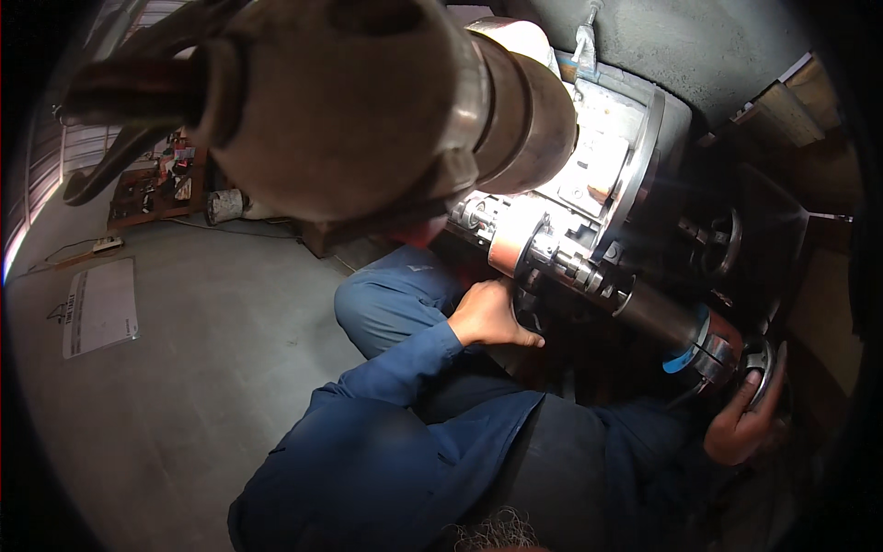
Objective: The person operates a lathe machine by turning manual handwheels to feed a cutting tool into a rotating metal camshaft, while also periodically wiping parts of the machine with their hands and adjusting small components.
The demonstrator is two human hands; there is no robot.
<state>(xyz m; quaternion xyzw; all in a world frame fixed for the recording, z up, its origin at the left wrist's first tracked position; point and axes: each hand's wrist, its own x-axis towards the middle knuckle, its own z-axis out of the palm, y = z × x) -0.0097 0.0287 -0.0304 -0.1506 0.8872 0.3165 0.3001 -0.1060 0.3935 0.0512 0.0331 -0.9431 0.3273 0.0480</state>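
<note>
Head view, looking down past a large rusty brown cylindrical housing [368, 101] that fills the upper centre of the frame. Below and right of it a machine assembly [589, 184] runs diagonally toward the lower right: pale metal block, copper-coloured collar [511, 241], a cluster of bolts and fittings [575, 267], then a dark shaft [655, 315] ending in a shiny metal end ring [762, 363] with a strip of blue [685, 357] just before it.

Hands well apart. Left hand [489, 317], centre frame, presses against the dark underside of the assembly just below the copper collar; fingers point right, and what they hold, if anything, is in shadow, so I cannot tell. Right hand [740, 419], lower right, cups the end ring from below, with fingers curled over its rim, closed on it.

The person wears blue sleeves [386, 377] and crouches on the grey concrete floor [184, 368]. A white sheet [99, 308] lies on the floor at left, with workbench clutter [156, 189] at upper left.

Risks, as judged:
- The ring looks supported only by the right hand; if it comes free of the shaft, its weight could drop onto the legs below.
- Left fingers sit close to bolts and edges in poor light, so a slip could pinch or cut them.
- The heavy housing hangs near the head, and rising carelessly could mean a knock.
- The reach is wide and awkward, which weakens control of both ends.
</note>
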